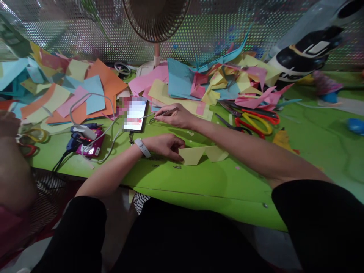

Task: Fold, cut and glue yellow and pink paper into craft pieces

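My left hand (pixel 167 146), with a white watch on its wrist, pinches the left end of a folded pale yellow paper (pixel 192 156) above the green table. A second angled part of yellow paper reaches right, partly behind my right forearm. Farther back, my right hand (pixel 176 115) is closed on a slim, pen-like tool (pixel 167 112) that points left. The tool's tip is beside a lit phone (pixel 135 115), part of whose screen is blurred out.
Scissors with yellow and red handles (pixel 257 122) lie right of my right forearm. Coloured paper sheets (pixel 104 81) are heaped along the back, below a fan (pixel 157 19). A purple power bank (pixel 93 142) with cables lies left. Another person's arm (pixel 14 167) is at the far left.
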Demonstrator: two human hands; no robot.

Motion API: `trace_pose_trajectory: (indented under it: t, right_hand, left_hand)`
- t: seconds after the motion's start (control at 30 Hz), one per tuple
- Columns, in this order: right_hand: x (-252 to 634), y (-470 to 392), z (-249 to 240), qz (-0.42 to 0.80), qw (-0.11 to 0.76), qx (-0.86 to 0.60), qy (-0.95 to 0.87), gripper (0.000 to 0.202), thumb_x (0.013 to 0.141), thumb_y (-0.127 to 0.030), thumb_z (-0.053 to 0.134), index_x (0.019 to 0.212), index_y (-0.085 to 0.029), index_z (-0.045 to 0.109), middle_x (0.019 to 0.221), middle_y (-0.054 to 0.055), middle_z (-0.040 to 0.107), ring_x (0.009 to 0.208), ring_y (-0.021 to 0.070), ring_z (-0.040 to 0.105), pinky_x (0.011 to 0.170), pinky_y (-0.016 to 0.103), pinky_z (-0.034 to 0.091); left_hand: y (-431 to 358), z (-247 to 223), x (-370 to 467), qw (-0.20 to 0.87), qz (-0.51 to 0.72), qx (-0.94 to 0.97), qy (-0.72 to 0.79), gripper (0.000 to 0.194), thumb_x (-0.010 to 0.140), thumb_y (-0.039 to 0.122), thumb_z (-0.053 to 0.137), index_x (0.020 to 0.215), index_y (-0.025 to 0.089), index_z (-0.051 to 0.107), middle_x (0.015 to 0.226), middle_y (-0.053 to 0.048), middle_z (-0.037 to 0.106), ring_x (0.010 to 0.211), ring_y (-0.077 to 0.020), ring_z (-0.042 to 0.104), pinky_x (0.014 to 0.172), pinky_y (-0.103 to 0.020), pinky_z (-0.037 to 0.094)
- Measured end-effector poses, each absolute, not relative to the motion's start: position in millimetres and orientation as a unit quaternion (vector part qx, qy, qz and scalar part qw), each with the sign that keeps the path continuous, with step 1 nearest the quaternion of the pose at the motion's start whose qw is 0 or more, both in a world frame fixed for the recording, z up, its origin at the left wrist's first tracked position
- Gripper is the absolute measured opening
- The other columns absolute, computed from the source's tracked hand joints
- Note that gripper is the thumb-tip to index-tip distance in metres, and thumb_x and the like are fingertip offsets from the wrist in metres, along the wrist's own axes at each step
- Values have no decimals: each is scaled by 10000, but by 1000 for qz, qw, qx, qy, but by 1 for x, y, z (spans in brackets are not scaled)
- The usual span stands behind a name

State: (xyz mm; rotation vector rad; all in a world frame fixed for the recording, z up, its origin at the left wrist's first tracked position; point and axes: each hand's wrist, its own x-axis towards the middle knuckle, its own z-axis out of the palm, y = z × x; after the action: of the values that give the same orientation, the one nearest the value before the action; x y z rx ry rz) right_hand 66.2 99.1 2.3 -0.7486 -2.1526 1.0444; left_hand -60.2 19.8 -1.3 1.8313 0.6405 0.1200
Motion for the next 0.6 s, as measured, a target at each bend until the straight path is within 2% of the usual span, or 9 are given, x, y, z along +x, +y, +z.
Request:
trace_pose_trajectory:
  t: [0.17,0.3,0.6]
  right_hand:
    - [65,98,1,399,311,-282,-815,244,781,-365,659,821,-142,751,764,57,720,706,172,626,664,303,481]
    - [64,96,2,406,315,-289,-807,242,790,-348,649,817,-128,747,788,78,727,735,185,639,678,310,491]
    - [66,94,10,399,301,-294,-815,234,760,-339,693,845,-133,765,776,69,737,715,183,631,639,292,463]
  left_hand:
    - [21,-2,-61,565,49,778,270,243,776,357,724,864,149,634,750,-45,704,619,-139,598,564,-257,405]
    - [21,-1,-61,565,47,778,271,239,777,358,725,856,155,626,734,-42,700,611,-138,594,554,-258,398]
    - [20,3,-60,564,46,776,278,217,766,342,724,802,162,608,692,-24,681,596,-131,586,549,-264,391]
